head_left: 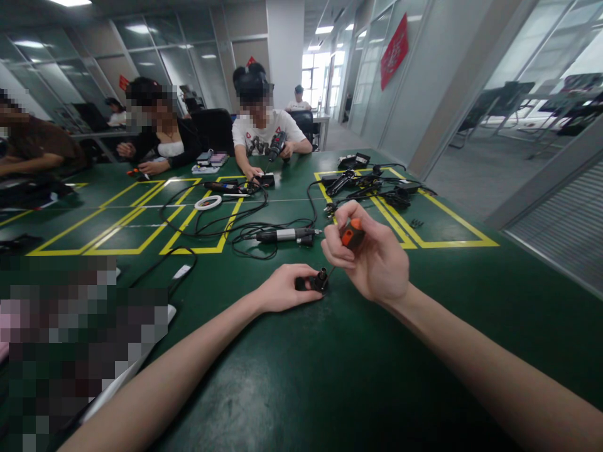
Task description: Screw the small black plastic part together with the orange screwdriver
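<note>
In the head view, my left hand rests low over the green table, thumb and fingers closed round a small black part with a metal-looking round top. What kind of part it is I cannot make out. My right hand is wrapped round the orange and black handle of a screwdriver. Its thin shaft slants down and left toward the black part; whether the tip touches is too small to tell. Just beyond my hands lies a grey and black electric screwdriver with its cable.
Yellow tape marks rectangles on the green table. Black cables and devices lie at the back right, with small screws nearby. A white ring sits further left. Across the table, a person holds a power drill.
</note>
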